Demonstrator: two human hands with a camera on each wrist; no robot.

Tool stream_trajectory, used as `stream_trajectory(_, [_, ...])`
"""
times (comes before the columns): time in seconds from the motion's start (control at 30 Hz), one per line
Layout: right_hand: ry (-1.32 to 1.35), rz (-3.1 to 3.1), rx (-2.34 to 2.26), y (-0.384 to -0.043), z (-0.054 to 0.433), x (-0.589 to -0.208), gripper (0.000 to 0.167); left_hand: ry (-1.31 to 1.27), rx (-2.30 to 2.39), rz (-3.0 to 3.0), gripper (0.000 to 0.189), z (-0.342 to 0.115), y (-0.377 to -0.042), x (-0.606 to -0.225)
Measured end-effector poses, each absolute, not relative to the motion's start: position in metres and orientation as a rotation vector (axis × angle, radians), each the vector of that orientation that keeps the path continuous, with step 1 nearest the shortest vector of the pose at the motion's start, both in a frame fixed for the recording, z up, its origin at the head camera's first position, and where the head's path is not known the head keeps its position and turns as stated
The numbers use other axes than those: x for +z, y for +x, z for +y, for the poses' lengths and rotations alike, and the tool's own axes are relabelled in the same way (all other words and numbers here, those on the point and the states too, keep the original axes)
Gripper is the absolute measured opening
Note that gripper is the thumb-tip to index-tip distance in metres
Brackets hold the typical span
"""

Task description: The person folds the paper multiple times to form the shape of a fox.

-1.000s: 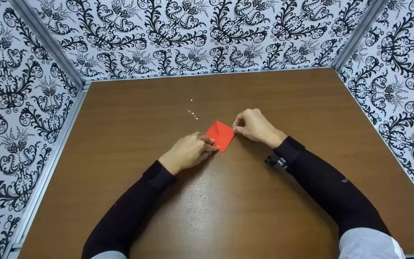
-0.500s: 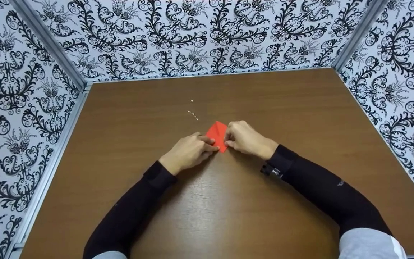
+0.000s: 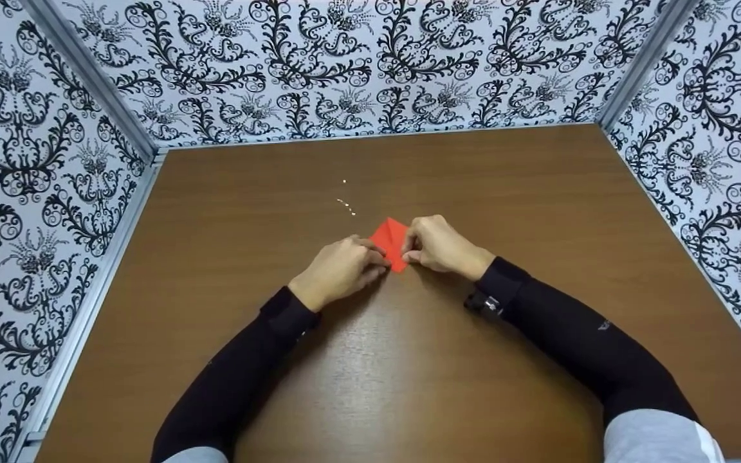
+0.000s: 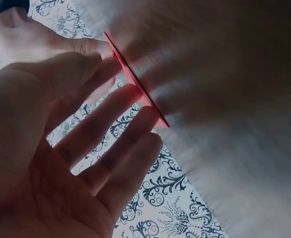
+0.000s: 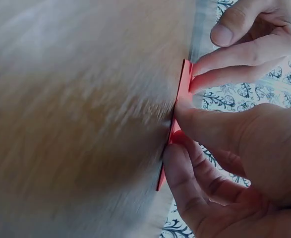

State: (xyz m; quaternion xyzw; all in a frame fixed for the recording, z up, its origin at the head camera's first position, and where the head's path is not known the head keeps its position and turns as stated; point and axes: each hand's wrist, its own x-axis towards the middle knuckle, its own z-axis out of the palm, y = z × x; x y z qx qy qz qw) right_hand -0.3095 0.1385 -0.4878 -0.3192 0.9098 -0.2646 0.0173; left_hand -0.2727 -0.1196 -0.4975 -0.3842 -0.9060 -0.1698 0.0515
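Note:
A small folded sheet of red paper (image 3: pixel 391 233) lies on the brown table (image 3: pixel 357 366), one corner pointing at the far wall. My left hand (image 3: pixel 339 269) touches its left side with nearly straight fingertips. In the right wrist view the left thumb stands apart from the paper. At the paper's right side, my right hand (image 3: pixel 444 245) pinches its edge between thumb and bent fingers, hiding that corner in the head view. Edge on, the paper (image 5: pixel 186 79) looks thin and flat, with the right thumb and a finger on it.
Several tiny white specks (image 3: pixel 347 205) show on the table beyond the paper. Walls (image 3: pixel 319 71) with a black scroll pattern enclose the table at the back and both sides, joined by grey metal corner posts (image 3: pixel 644 61).
My right hand has come from the paper's right corner inward and nearer, covering more of its right side. My left hand stays in place, its fingers shifted slightly on the paper.

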Motion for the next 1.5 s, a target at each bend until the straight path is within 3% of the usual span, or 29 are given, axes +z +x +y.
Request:
stream_trajectory(0.27, [-0.936, 2.828, -0.807, -0.314, 0.14, -0.486, 0.009, -1.021, -0.637, -2.764, 0.003, -0.106, -0.28, -0.492])
stream_trajectory(0.67, [-0.929, 2.81, -0.825, -0.313, 0.138, -0.488, 0.011, -0.921, -0.787, -2.846, 0.029, -0.093, -0.297, -0.505])
stream_trajectory(1.5, [-0.906, 2.809, -0.842, -0.312, 0.138, -0.49, 0.012, -0.841, -0.764, -2.925, 0.03, -0.085, -0.287, -0.494])
